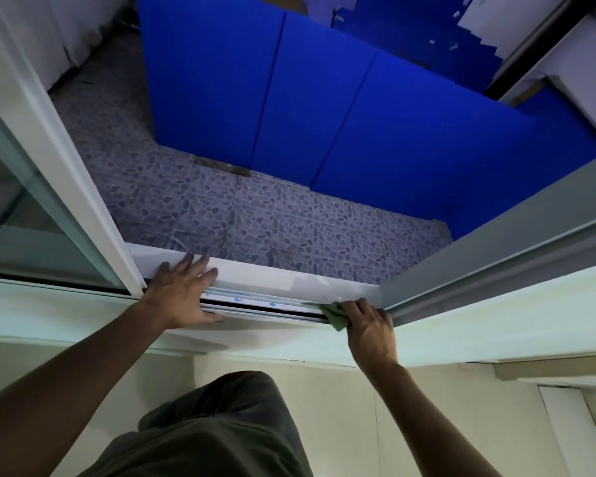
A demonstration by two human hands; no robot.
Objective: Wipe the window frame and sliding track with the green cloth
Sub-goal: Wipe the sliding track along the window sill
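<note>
I see my left hand [183,294] spread flat on the window frame [255,275]; right hand [370,325] fingers curl round the green cloth [336,316] in the sliding track [265,306], lower right.

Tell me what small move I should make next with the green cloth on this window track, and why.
Probably draw the green cloth leftward along the sliding track toward your left hand. Your right hand grips the cloth at the track's right end, by the grey frame, and blue specks still show on the rails between your hands. The left hand rests flat on the sill, bracing you.
</note>
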